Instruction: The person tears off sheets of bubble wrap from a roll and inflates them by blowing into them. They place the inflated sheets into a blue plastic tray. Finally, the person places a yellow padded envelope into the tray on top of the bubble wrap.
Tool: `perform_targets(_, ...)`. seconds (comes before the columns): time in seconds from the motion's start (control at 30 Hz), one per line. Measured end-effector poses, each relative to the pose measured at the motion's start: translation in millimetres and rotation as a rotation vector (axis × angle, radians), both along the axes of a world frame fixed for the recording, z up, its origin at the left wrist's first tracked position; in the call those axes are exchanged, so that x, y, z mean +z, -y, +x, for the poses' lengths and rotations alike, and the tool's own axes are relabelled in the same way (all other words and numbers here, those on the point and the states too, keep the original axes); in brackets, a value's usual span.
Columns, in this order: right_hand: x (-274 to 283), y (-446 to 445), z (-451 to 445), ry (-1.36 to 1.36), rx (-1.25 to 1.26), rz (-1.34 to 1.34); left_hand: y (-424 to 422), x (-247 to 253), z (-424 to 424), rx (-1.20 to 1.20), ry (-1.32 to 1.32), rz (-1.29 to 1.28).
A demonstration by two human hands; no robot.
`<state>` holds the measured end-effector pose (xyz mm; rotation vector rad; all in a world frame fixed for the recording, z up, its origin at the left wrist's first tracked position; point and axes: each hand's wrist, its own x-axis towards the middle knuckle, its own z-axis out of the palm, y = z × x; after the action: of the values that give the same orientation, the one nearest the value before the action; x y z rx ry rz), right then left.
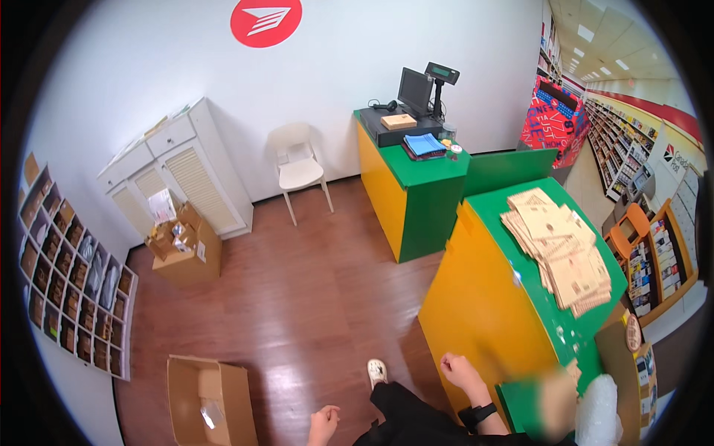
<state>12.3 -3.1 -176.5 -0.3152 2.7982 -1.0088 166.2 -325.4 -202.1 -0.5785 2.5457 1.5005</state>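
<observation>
My left hand (324,425) hangs low over the floor with its fingers curled, and no object shows in it. My right hand (462,371), with a black watch (477,415) at the wrist, is loosely closed beside the yellow side panel (485,301) of a counter. On the counter's green top (496,223) lies a spread pile of kraft paper envelopes (563,251). Close to my right forearm is a blurred tan object (558,404), with a roll of bubble wrap (599,410) next to it. An open cardboard box (237,390) stands on the floor to my left.
A second green-and-yellow counter (429,206) holds a monitor (415,92) and a cash drawer (374,124). A white chair (300,170), a white cabinet (223,173), a carton heaped with parcels (195,259) and a pigeonhole shelf (78,279) stand along the walls.
</observation>
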Motion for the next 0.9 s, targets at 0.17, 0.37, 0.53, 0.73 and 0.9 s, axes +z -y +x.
perform_targets(0.17, -6.9, 43.4, -105.2, 0.009, -0.045, -0.062, 69.8, -2.8, -99.7, 0.057, 0.031, -0.019)
perform_targets(0.37, 9.5, 74.7, -211.1, 0.037, -0.022, -0.023, 165.4, -39.7, -149.1, 0.063, 0.148, -0.287)
perform_targets(0.53, 10.0, 93.9, -301.1, 0.074, -0.03, 0.036, 221.8, -51.5, -204.1, 0.093, 0.181, -0.258)
perform_targets(0.73, -15.0, 123.8, -421.2, 0.028, -0.074, 0.114, 296.7, -59.8, -336.6, 0.109, 0.339, -0.25)
perform_targets(0.9, -7.0, 143.1, -509.5, 0.093, -0.183, 0.097, 329.7, -69.6, -511.7, 0.047, 0.132, -0.256)
